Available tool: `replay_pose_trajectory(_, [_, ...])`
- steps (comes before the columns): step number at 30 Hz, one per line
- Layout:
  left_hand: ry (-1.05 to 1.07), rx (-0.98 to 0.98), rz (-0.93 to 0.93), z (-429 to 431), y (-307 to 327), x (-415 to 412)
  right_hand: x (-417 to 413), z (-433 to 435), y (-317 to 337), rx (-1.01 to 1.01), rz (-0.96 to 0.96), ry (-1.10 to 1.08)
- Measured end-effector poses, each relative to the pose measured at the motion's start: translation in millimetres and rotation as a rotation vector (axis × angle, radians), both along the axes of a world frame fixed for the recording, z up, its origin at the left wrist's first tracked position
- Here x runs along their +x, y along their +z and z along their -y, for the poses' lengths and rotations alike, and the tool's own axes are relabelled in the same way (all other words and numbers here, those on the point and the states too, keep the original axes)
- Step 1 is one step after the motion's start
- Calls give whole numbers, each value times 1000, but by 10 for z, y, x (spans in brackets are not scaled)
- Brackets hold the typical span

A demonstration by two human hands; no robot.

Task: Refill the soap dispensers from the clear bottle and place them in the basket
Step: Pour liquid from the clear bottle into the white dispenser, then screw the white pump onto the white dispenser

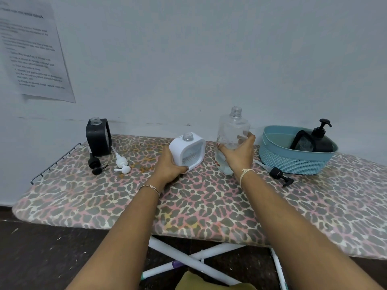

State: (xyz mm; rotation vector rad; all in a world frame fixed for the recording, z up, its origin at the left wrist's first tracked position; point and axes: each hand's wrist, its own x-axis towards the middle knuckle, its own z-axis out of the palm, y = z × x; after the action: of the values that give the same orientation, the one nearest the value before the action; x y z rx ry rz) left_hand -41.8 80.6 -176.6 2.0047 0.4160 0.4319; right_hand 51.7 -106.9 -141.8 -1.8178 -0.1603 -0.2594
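the clear bottle [231, 130] stands near the middle of the board, toward the far edge, its cap off. its long axis runs almost upright, with the threaded neck pointing to about 12 o'clock and leaning a touch toward 1. a little liquid shows low in it. whether its base rests on the cover or is just raised i cannot tell. the right hand [238, 153] is wrapped round its lower half, fingers curled on the far side and thumb on the near side.

at 9 o'clock from the bottle, just beside it, is the white dispenser [188, 150], also open at the neck. it is tipped so its windowed face looks toward the person, and its mouth points to 12. the left hand [169, 166] grips its near lower corner.

this looks like the start of filling the white one. the next move likely calls for lifting the bottle, bringing its neck over the small mouth and tilting slowly while the left hand squares the dispenser upright.

farther out at 3 o'clock the blue basket [293, 162] already holds a black dispenser with its pump on [320, 141]. a loose black pump [280, 175] lies at 4 o'clock. at 9 to 10 o'clock a second black dispenser [98, 136] stands open, with a white pump [121, 163] and a black pump head [95, 164] lying before it on the leopard-print ironing board [209, 206].
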Motion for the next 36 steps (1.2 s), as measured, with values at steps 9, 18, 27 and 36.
replay_pose_trajectory(9, [140,-45,93,38,172,-317,-541,-171,-171,-261,112,-333])
replay_pose_trajectory(18, [500,429,4,-567,270,-946,-898,-645,-344,-393,226,35])
replay_pose_trajectory(27, [381,435,-199,-844,12,-869,-722,-906,-442,-309,85,109])
replay_pose_trajectory(36, [523,378,-29,-910,5,-683,-648,-886,-528,-239,72,148])
